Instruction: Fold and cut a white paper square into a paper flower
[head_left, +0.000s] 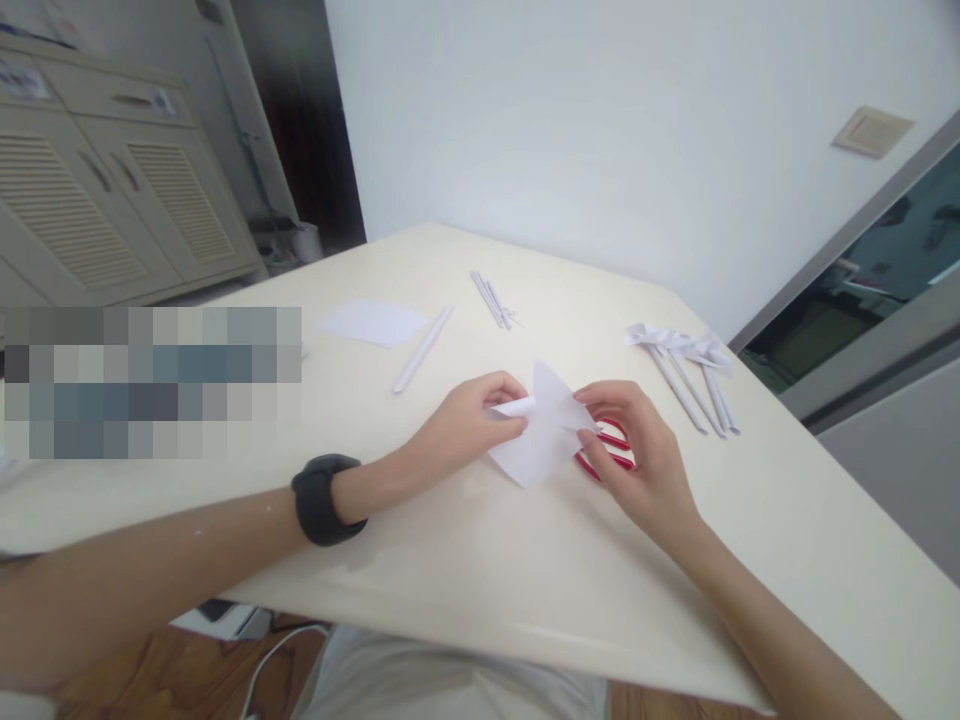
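Note:
A piece of white paper is held between my two hands above the front part of the table. My left hand, with a black band on its wrist, pinches the paper's left side, where an edge is curled over. Thumb and fingers of my right hand pinch the right corner. Red-handled scissors lie on the table behind my right hand, their blades hidden by the paper and hand. Beyond my left hand rest a rolled paper tube and a flat paper sheet.
Several thin paper rolls lie at the table's far middle. Folded paper shapes with stems are at the right. The white table meets a wall behind. A louvred cabinet stands far left; a blurred-out patch covers the table's left.

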